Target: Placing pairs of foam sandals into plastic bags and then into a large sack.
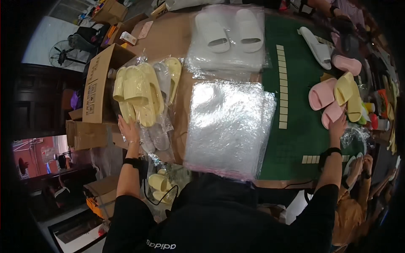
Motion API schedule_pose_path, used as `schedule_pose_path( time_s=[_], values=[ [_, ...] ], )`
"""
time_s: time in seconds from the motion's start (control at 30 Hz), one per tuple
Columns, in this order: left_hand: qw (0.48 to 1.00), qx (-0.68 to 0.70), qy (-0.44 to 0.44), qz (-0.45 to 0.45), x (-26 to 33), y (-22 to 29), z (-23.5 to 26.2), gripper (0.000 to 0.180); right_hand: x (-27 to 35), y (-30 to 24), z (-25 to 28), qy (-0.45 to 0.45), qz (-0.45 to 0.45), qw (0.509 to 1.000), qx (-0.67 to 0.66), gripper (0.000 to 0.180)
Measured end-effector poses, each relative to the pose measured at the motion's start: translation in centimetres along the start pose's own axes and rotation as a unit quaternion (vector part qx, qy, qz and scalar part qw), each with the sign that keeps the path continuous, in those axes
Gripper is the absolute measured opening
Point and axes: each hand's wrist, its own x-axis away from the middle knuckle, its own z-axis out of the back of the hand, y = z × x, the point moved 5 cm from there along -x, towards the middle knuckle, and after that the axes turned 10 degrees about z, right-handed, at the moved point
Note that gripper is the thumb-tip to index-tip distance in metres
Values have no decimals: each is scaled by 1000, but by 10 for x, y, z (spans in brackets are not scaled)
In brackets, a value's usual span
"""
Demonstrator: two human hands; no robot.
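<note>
My left hand (128,130) rests at the near edge of a pile of yellow slippers (139,90), some of them in clear bags, at the left side of the table. My right hand (337,124) reaches to the right and touches a pink slipper (332,113) in a small heap of pink and yellow slippers (348,90) on the green mat (295,135). Whether its fingers close on the slipper I cannot tell. A stack of clear plastic bags (230,126) lies in front of me between both arms.
Two white slippers (230,29) lie on more clear bags at the far middle. A white slipper (317,48) and a pink slipper (346,64) lie far right. Cardboard boxes (99,84) stand at the left, a fan (63,52) beyond them. Another person's hands (363,166) show at the lower right.
</note>
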Motion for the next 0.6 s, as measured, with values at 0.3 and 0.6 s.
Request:
schedule_pose_path(
  time_s=[0.3,0.6],
  values=[
    [975,8,-29,-221,90,130,77,58,-41,13,-28,-61,94,993,-43,80],
    [812,-4,-456,-363,273,185,-29,76,46,-80,13,-257,201,847,-419,64]
  ],
)
